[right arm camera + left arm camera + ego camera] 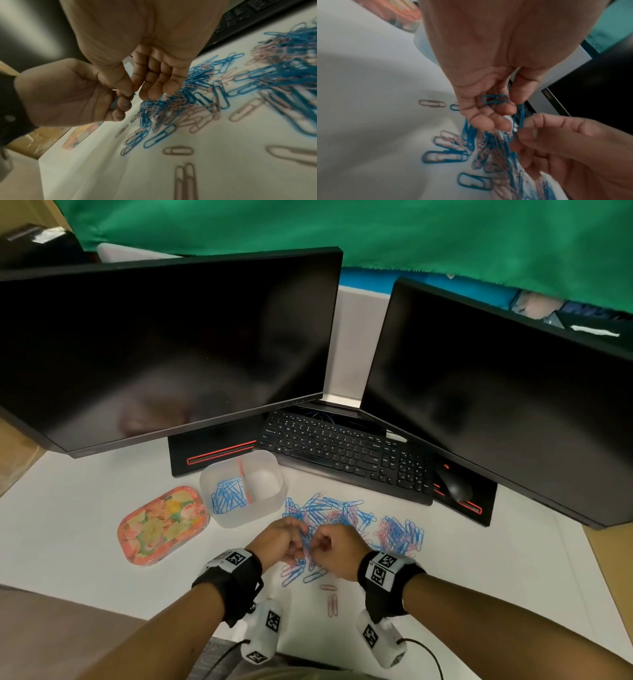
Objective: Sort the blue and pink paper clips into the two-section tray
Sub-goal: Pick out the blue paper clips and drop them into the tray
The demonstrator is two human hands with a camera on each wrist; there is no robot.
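A mixed pile of blue and pink paper clips (pixel 346 515) lies on the white desk. Behind and left of it stands the translucent two-section tray (pixel 270 470), with blue clips (pixel 227 494) in its left section; I see none in the right one. Both hands meet just above the near end of the pile. My left hand (pixel 291 539) curls its fingers round blue clips (pixel 494 99) in the palm. My right hand (pixel 322 542) pinches a blue clip (pixel 519 119) between thumb and forefinger, right at the left fingertips (pixel 120 105). Loose pink clips (pixel 330 599) lie nearer me.
A floral tray (pixel 161 525) lies left of the sorting tray. A black keyboard (pixel 342 453) and mouse (pixel 455 484) sit behind the pile, under two dark monitors (pixel 164 350). A monitor base (pixel 212 453) stands just behind the tray.
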